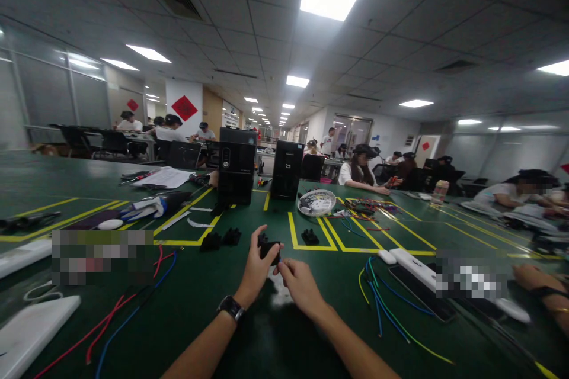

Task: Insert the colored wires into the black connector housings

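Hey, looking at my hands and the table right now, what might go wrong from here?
1. The small black part is pinched only by the fingers of your left hand and right hand above the table; it may slip.
2. Loose coloured wires lie beside your right arm and could snag.

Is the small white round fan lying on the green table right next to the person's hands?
No, the small white round fan lies farther back near the black computer tower, apart from both hands.
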Available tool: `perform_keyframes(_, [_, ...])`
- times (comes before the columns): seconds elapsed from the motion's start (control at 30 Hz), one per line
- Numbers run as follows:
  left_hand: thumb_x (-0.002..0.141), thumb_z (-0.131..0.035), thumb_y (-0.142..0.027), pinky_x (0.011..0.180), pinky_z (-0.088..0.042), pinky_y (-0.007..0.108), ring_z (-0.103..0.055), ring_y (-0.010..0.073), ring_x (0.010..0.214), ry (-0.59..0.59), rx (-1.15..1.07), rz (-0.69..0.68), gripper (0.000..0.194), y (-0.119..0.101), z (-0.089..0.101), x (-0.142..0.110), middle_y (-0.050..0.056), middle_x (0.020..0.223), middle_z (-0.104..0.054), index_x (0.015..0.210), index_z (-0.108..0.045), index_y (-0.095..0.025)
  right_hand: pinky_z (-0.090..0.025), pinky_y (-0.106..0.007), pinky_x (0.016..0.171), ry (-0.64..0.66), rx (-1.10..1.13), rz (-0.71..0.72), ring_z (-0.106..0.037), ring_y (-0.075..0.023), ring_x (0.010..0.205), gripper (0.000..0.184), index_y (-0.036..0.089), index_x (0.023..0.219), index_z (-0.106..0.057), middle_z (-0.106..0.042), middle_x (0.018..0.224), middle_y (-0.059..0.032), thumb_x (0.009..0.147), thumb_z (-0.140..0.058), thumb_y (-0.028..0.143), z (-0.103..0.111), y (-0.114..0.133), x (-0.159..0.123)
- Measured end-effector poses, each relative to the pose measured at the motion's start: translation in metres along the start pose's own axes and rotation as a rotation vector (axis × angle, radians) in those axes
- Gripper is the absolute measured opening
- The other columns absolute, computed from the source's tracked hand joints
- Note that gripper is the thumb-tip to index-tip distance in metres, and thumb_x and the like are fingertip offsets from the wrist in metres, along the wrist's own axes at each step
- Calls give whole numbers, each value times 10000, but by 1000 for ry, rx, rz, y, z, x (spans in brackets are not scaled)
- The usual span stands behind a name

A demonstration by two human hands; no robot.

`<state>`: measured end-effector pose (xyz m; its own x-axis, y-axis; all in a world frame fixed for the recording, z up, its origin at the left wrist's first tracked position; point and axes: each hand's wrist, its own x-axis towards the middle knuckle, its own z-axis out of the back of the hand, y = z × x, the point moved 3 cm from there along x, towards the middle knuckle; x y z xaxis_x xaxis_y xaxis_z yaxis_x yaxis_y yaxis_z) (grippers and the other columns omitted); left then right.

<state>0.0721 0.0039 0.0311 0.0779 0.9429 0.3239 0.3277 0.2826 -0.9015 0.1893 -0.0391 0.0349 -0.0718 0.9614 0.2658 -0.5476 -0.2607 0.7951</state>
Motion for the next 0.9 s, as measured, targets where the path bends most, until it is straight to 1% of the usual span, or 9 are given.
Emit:
perform_keyframes(0.03, [767,-586,-475,511,-484,236,-609,137,589,-11,-66,34,610,1,2,1,42,856,-664,1283,-391,-218,-296,-201,494,14,4,-4,-412,-101,496,335,133,816,-652,-456,539,37,914,-397,328,1,0,0])
perform_keyframes(0.07, [778,-539,-535,514,-486,247,-617,149,607,-15,-122,77,594,3,3,3,43,831,-658,1256,-422,-202,-294,-200,493,31,7,-4,-409,-101,496,333,133,821,-651,-452,538,39,914,-398,329,1,-1,0])
perform_keyframes(0.17, [759,-431,-670,423,-433,234,-583,149,530,17,-192,208,606,11,7,7,37,703,-619,983,-593,-130,-305,-200,511,71,-14,29,-425,-105,516,327,143,802,-645,-475,552,35,917,-394,318,0,2,-1])
perform_keyframes(0.23, [741,-432,-687,404,-409,222,-565,142,505,44,-183,241,612,13,8,9,31,641,-593,819,-626,-112,-314,-205,536,69,-59,55,-445,-111,531,337,150,774,-643,-500,563,28,922,-383,305,-2,4,-2])
perform_keyframes(0.3, [735,-448,-674,420,-417,226,-569,143,515,53,-170,238,599,12,8,10,38,642,-602,774,-638,-108,-318,-212,555,41,-116,71,-470,-118,543,352,156,736,-638,-526,571,19,925,-375,294,-2,7,-3])
perform_keyframes(0.4, [739,-478,-632,461,-437,240,-577,146,539,57,-124,205,556,8,6,10,48,676,-624,806,-652,-108,-321,-220,584,2,-199,111,-519,-127,582,359,164,710,-628,-579,614,3,930,-367,275,-2,11,-5])
perform_keyframes(0.57, [759,-521,-446,470,-419,216,-537,109,488,-39,2,87,355,6,8,6,16,613,-585,683,-633,-118,-317,-235,601,25,-354,162,-577,-142,633,351,168,716,-633,-641,669,-27,934,-374,259,2,15,-7])
perform_keyframes(0.73, [731,-523,-355,464,-423,221,-543,112,479,-25,-82,90,262,8,3,5,11,606,-580,688,-635,-123,-307,-248,590,-11,-452,176,-580,-144,611,396,167,688,-639,-648,640,-38,944,-368,298,12,18,-8])
perform_keyframes(0.9, [693,-537,-337,507,-434,225,-541,109,518,-95,-185,147,237,19,1,5,13,612,-584,705,-623,-116,-311,-243,594,-34,-526,190,-598,-139,634,382,162,763,-647,-681,727,-52,963,-345,282,5,15,-11])
